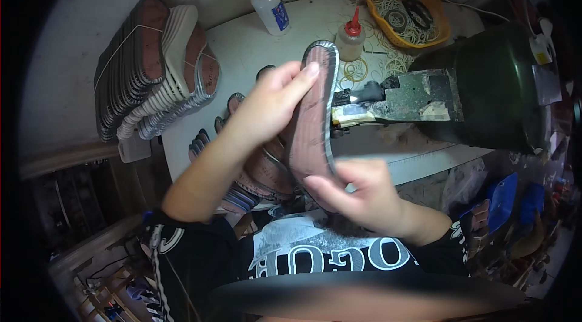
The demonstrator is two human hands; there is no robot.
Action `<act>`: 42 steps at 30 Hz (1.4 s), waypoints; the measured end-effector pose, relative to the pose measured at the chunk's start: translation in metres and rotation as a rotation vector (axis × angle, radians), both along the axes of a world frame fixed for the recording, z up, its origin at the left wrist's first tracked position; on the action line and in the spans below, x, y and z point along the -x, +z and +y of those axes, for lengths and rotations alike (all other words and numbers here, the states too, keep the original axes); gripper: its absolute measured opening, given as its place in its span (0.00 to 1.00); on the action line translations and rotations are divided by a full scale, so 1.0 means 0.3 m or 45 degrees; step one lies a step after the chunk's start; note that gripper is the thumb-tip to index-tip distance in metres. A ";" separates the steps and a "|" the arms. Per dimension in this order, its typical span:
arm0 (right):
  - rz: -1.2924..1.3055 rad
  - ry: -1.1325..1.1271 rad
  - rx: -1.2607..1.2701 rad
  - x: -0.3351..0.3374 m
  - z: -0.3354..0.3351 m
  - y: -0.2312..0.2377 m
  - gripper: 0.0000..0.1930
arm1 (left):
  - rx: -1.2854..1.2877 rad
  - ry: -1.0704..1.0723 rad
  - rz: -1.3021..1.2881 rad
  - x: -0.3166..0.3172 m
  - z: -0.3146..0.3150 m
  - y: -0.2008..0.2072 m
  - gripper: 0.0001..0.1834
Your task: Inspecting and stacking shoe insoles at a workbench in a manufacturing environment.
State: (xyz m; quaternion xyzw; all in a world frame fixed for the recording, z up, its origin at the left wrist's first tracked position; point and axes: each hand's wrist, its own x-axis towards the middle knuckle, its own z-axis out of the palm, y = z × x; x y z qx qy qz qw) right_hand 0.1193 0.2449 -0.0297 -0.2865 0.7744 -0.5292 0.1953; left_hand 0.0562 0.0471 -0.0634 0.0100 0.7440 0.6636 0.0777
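Note:
A long shoe insole [311, 122], with a pinkish-brown face and a dark and silvery edge, is held up on a slant in front of me. My left hand [276, 98] grips its upper part, the thumb lying on the face. Lower down, my right hand [367, 193] has its thumb on the face and its fingers around the side; the lower tip is partly hidden. Beneath my left forearm, more insoles [264, 175] lie in an overlapping row on the table, partly covered by my arm.
Tied stacks of insoles [136, 61] stand at the left. Behind are a white bottle [273, 12], a red-nozzled bottle [350, 40] and an orange basket [381, 19] of rubber bands. A dark green machine [485, 86] extends an arm [418, 96] toward my hands. Loose bands litter the table [227, 37].

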 end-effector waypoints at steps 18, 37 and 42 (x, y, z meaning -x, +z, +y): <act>0.810 0.314 -0.162 -0.151 -0.178 -0.034 0.15 | -1.009 0.219 0.067 -0.370 -0.107 -0.076 0.24; -0.052 0.162 0.138 -0.109 -0.056 -0.165 0.07 | 0.468 0.743 -0.905 -0.746 -0.668 -0.409 0.30; -0.115 0.151 0.123 -0.099 0.006 -0.176 0.08 | 0.726 0.932 -0.564 -0.740 -0.641 -0.324 0.20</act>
